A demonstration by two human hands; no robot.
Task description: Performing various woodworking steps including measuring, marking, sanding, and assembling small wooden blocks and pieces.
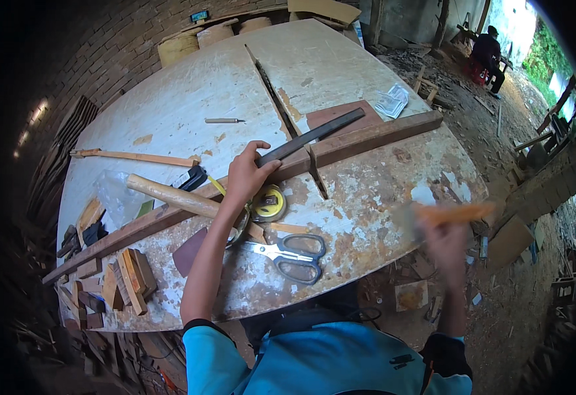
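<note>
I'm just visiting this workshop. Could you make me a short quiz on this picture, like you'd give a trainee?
1. True or false: the scissors and the small pointed tool lie on opposite sides of the long wooden beam.
2. What does the left hand hold?
a) a tape measure
b) a dark flat bar
c) a plastic bag
3. Fill in: the right hand and the orange-brown object it grips look ____ in this picture.

Key: 1. true; 2. b; 3. blurred.
</note>
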